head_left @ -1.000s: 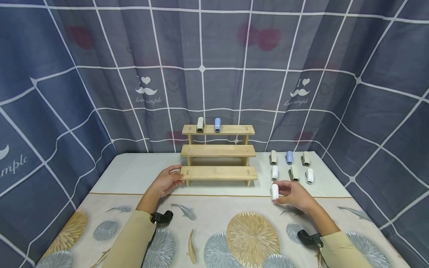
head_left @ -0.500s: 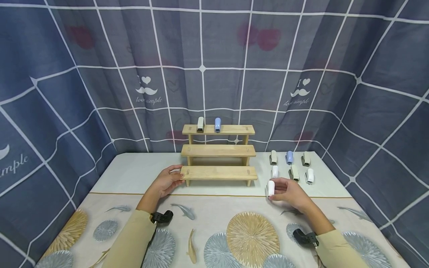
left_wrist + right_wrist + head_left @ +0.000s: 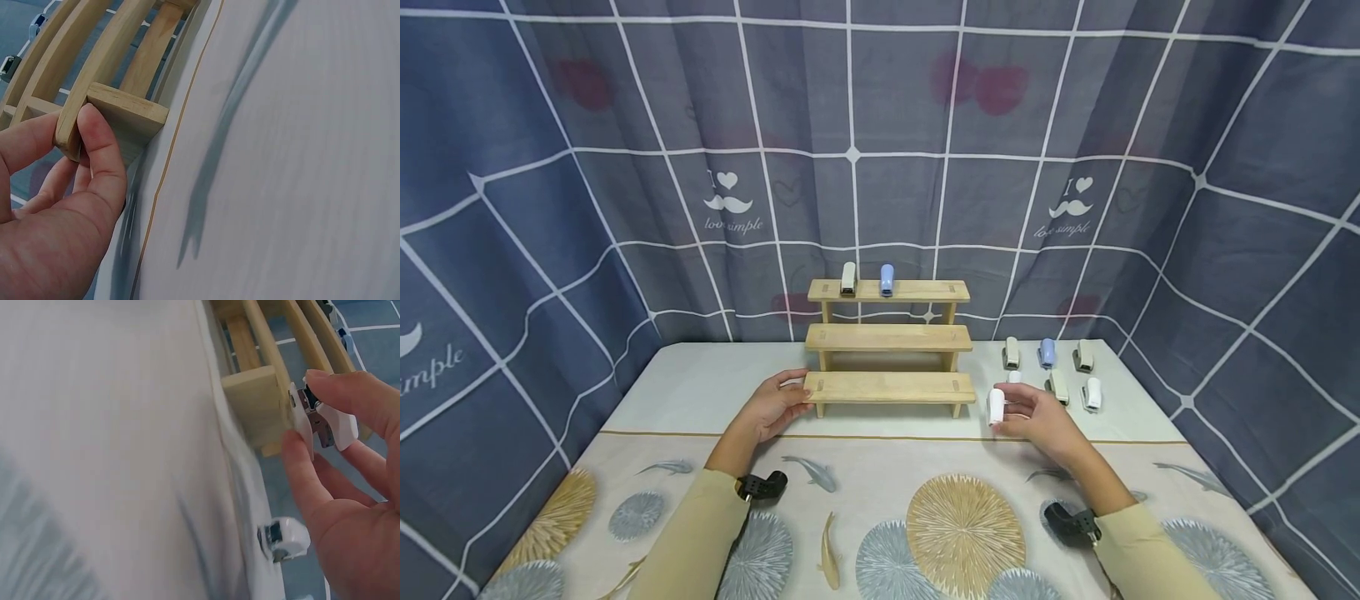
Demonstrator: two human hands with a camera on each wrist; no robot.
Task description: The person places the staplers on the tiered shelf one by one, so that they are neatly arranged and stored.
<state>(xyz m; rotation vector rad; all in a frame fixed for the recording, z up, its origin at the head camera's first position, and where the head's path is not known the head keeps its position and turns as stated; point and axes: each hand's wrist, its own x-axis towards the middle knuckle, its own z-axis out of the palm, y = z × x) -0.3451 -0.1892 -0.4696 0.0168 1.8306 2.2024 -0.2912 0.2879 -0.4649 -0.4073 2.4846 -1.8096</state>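
Observation:
A three-step wooden display stand (image 3: 889, 337) rises at the middle back of the table. My left hand (image 3: 772, 407) grips the left end of its lowest step; in the left wrist view the thumb and fingers (image 3: 100, 140) pinch that board end. My right hand (image 3: 1037, 417) holds a small white stapler (image 3: 996, 407) by its sides, just right of the lowest step. Seen from the right wrist, this stapler (image 3: 340, 425) shows its metal inside between thumb and fingers. On the top step stand a cream stapler (image 3: 848, 279) and a blue stapler (image 3: 887, 281).
Right of the stand are more small staplers: a blue one (image 3: 1047, 352), several cream ones, a white stapler (image 3: 1092, 395) and another white stapler (image 3: 1015, 377) partly hidden by my right hand. A checked curtain (image 3: 895, 200) surrounds the patterned tablecloth (image 3: 880, 500).
My right hand has carried the white stapler left and slightly up, from the table's right side toward the stand. The left hand keeps its place on the lowest step.

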